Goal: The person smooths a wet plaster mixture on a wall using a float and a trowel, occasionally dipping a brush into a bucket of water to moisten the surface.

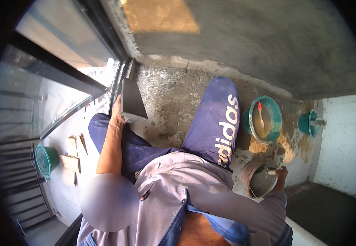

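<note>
My left hand (117,111) is closed round the near end of a flat-faced grey slab-like piece (133,100), beside the window frame; its exact kind does not show. To the right of my hip, my right hand (281,174) is closed at the pale handle of a tool (271,172), over the rim of a mud-stained bucket (249,176). The tool's other end reaches into the bucket, where grey stuff shows; I cannot make out its blade. A green bucket (275,133) with murky water and a red-handled brush (261,110) stands just ahead of that.
A dark-framed glass window (55,57) rises at the left, and a grey plastered wall (247,37) ahead. A smaller green bucket (304,124) stands far right. Another green bucket (49,160) sits at left near several tan pieces (70,162) and black railings (22,176).
</note>
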A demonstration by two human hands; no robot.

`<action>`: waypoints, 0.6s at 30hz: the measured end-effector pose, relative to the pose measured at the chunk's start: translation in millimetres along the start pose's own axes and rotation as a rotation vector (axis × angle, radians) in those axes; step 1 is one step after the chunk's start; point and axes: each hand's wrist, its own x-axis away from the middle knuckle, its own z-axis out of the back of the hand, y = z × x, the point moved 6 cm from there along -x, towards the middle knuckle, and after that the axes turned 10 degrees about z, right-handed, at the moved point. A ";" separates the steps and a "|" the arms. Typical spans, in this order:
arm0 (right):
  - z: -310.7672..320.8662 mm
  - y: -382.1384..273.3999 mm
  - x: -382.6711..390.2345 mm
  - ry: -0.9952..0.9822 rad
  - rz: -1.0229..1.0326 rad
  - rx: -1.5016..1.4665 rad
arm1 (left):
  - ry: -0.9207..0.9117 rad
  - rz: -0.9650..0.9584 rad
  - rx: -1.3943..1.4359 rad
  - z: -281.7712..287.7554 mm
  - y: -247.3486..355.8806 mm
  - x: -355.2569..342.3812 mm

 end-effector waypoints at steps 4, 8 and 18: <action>62.2 -85.8 62.0 -0.474 -0.024 0.464 | 0.178 0.245 0.729 -8.3 14.1 30.1; 53.2 -130.6 139.8 -0.528 0.256 0.472 | 0.221 0.242 0.699 -25.9 20.8 19.4; 102.5 -66.3 256.8 -0.535 -0.353 -0.300 | 0.200 0.246 0.673 -18.4 37.7 -5.3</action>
